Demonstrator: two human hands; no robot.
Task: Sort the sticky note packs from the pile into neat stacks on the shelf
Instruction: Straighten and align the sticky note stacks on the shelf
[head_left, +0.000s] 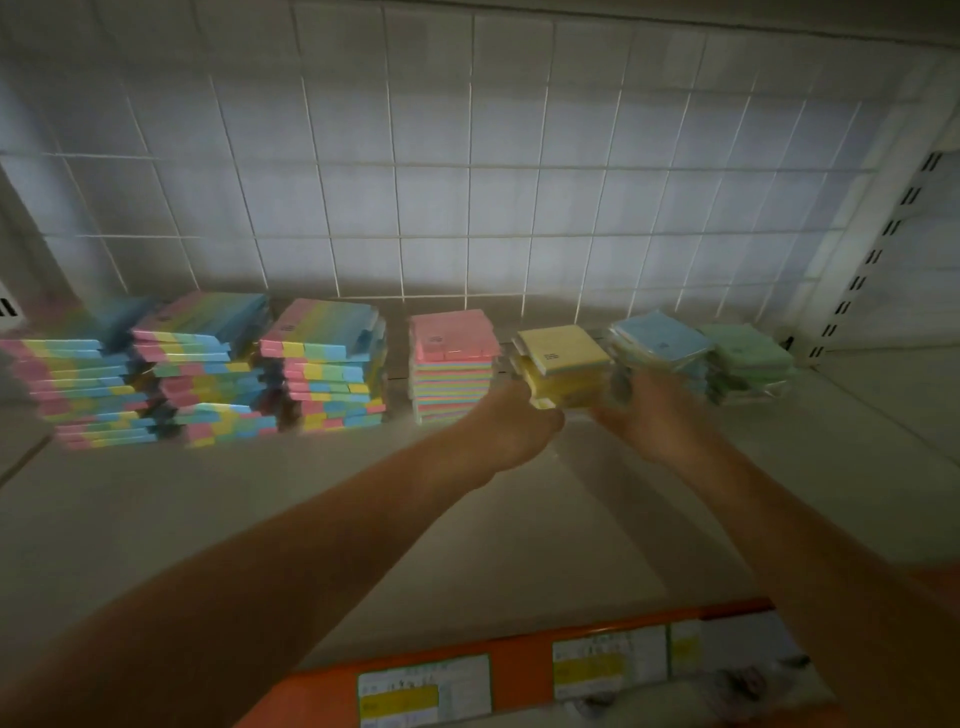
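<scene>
**Yellow stack squared up between two hands, neighbours close on either side**

Both arms reach to the back of the pale grey shelf (519, 519), where the packs stand in a row against a white wire grid panel (467, 182). The left hand (511, 421) sits against the left side of the stack of yellow square sticky note packs (563, 364), and the right hand (641, 415) meets its right side. Motion blur hides the fingers, so I cannot tell whether either hand is curled round the packs or only pressing flat against them.

The yellow stack stands between the pink-topped stack of pastel square packs (452, 364) on its left and the stack of blue square packs (662, 345) on its right, with the green square packs (750, 358) beyond that. Three taller stacks of long multicoloured strip packs (208, 364) fill the left of the shelf (these look uneven, several packs jutting out).

The risk, as I judge it, lies in the crowding. The blue stack is just beside the right hand, and a sideways nudge of the wrist could skew it. Uneven pressure from the two hands could shear the yellow packs, which look slippery in their wrap, and slide the top ones off.
</scene>
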